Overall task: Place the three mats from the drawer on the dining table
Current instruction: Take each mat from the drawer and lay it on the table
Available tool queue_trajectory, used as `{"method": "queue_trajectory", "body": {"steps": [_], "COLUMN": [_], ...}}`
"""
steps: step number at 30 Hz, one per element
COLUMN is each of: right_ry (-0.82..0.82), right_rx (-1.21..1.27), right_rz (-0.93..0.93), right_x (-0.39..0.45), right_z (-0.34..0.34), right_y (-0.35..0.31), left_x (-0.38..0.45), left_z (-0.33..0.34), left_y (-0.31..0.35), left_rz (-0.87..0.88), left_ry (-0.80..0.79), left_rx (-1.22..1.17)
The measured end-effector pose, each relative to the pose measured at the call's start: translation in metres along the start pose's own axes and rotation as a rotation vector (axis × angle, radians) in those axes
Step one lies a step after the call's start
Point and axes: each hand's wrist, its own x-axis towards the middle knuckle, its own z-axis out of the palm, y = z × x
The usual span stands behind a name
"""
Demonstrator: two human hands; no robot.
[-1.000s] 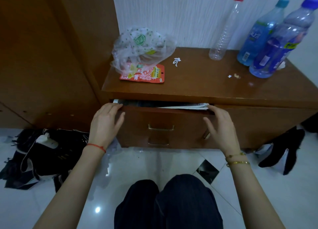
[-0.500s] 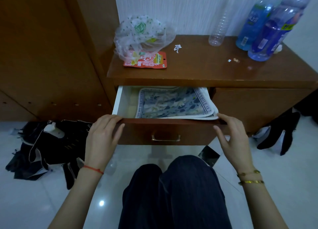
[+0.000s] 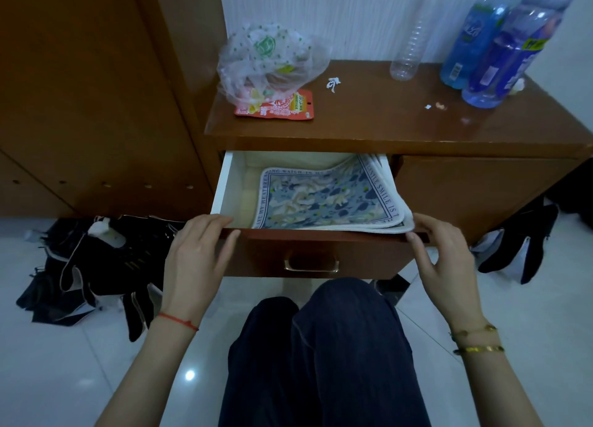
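Note:
The top drawer (image 3: 224, 182) of a brown wooden cabinet stands pulled out toward me. Inside lies a stack of mats (image 3: 324, 198) with a blue and cream floral print and a lettered border; the right side of the stack bends up against the drawer wall. My left hand (image 3: 195, 259) rests on the drawer front's top edge at its left end, fingers curled over it. My right hand (image 3: 439, 253) holds the same edge at the right end, thumb just under the corner of the mats.
On the cabinet top (image 3: 385, 118) sit a clear plastic bag (image 3: 269, 60) over a red snack packet (image 3: 282, 107), an empty clear bottle (image 3: 414, 38) and two blue bottles (image 3: 507, 47). Dark clothing (image 3: 93, 266) lies on the white tiled floor at left. My knees (image 3: 321, 346) are below the drawer.
The drawer went from nearly closed to well open, pulled toward me by both hands on its front edge. The mats inside came into sight.

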Motion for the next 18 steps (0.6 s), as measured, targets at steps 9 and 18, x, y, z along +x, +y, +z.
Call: {"method": "queue_trajectory", "body": {"steps": [9,18], "right_ry": [-0.061,-0.282], "right_rx": [0.022,0.038], "right_rz": [0.072,0.274], "right_x": [0.077,0.1], "right_z": [0.025,0.02], "right_y": [-0.005,-0.008], "left_x": [0.072,0.105], "left_z": [0.042,0.066], "left_y": [0.016,0.015], "left_rz": [-0.091,-0.597], "left_ry": [-0.152,-0.801], "left_rx": [-0.107,-0.068]}}
